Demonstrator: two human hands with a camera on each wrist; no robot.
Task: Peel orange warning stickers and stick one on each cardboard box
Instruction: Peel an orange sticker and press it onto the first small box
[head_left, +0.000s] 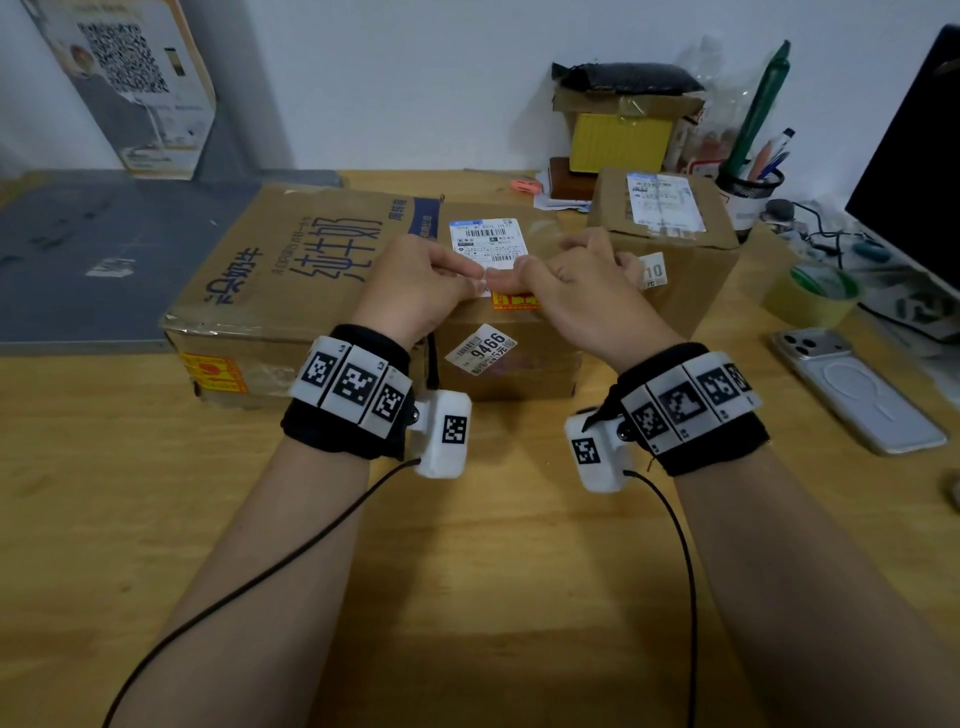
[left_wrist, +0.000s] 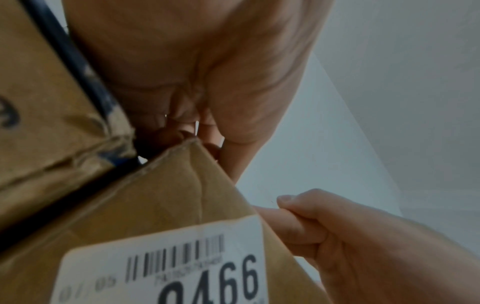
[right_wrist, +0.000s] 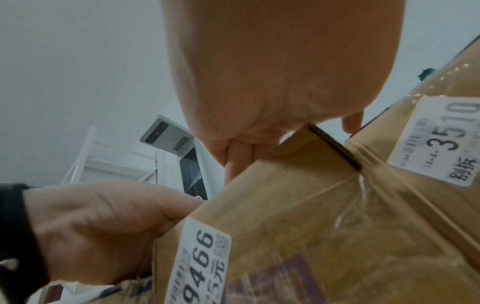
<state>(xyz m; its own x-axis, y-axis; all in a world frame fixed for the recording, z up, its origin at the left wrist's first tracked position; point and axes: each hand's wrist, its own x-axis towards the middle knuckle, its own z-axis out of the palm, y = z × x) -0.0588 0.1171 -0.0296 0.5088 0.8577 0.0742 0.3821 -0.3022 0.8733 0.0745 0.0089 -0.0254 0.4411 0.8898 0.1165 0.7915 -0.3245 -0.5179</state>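
Three cardboard boxes stand in a row: a large printed box with an orange sticker on its front face, a middle box labelled 9466, and a right box labelled 3510. Both hands meet over the middle box's top front edge. My left hand and right hand pinch an orange sticker with a white edge. The hands hide most of it. Both wrist views show curled fingers at the box's edge but not the sticker.
A phone lies face down at the right, with a tape roll, a pen holder and a monitor behind it. A yellow box sits at the back. A grey board covers the left of the wooden desk.
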